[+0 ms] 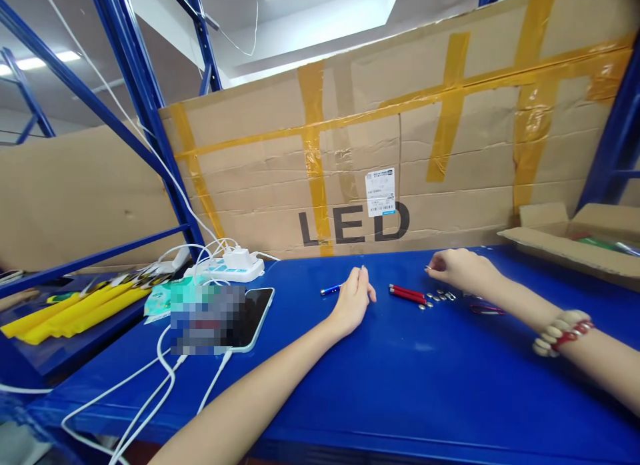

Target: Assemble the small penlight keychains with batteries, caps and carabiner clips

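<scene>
My left hand [351,301] rests on the blue tabletop, its fingers closed around a slim blue metal penlight [330,290]. The silver-tipped end sticks out to the left; the other end is hidden by the hand. Farther right, my right hand [456,268] is raised a little, thumb and fingers pinched on a tiny silvery piece that looks like a button cell [429,268]. Between the hands lie red metal tubes [407,293], side by side. Several small silver button cells [440,296] are scattered beside them. A dark red piece [486,309] lies under the right wrist.
At left, a phone [255,318] lies near white cables and a white power strip [237,270]. Yellow-handled items [85,311] sit on the neighbouring shelf. A large cardboard box [260,185] stands behind the blue table [400,385]. An open carton [545,241] is at right.
</scene>
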### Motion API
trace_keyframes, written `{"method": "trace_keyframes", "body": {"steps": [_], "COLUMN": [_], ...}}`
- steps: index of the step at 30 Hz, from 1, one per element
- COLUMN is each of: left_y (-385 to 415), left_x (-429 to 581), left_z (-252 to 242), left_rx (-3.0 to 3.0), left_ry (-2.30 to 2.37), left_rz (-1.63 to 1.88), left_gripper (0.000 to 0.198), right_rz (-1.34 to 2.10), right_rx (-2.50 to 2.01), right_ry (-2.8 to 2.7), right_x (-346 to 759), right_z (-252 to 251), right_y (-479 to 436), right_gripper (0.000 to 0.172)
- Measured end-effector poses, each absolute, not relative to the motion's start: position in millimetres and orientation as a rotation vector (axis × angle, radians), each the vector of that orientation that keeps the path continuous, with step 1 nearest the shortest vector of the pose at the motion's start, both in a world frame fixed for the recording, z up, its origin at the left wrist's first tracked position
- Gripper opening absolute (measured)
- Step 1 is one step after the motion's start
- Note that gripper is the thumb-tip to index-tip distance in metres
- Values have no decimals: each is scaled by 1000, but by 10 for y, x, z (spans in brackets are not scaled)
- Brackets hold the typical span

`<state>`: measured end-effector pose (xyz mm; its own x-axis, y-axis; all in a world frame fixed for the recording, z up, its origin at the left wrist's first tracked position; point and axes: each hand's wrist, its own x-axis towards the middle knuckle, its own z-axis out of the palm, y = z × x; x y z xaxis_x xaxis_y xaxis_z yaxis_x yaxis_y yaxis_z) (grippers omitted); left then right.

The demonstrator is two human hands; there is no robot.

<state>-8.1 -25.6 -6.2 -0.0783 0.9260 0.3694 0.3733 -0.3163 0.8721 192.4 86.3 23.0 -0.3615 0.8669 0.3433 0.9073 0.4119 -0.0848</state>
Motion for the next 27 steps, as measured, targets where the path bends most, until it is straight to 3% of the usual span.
{"method": "trace_keyframes", "body": {"steps": [14,27], "left_y": [-252,-206], "left_x": [-89,-117], "left_z": [-87,-116], "left_rx": [1754,1675], "left_ry": [1228,1209], "left_rz": [1406,1462], "left_gripper": [28,22], "right_rz": [201,859], "right_rx": [-293,-630], "right_ry": [-2494,-2155], "right_x": [1516,1402], "right_z": [210,108], "right_y": [319,295], "right_gripper": [31,49]}}
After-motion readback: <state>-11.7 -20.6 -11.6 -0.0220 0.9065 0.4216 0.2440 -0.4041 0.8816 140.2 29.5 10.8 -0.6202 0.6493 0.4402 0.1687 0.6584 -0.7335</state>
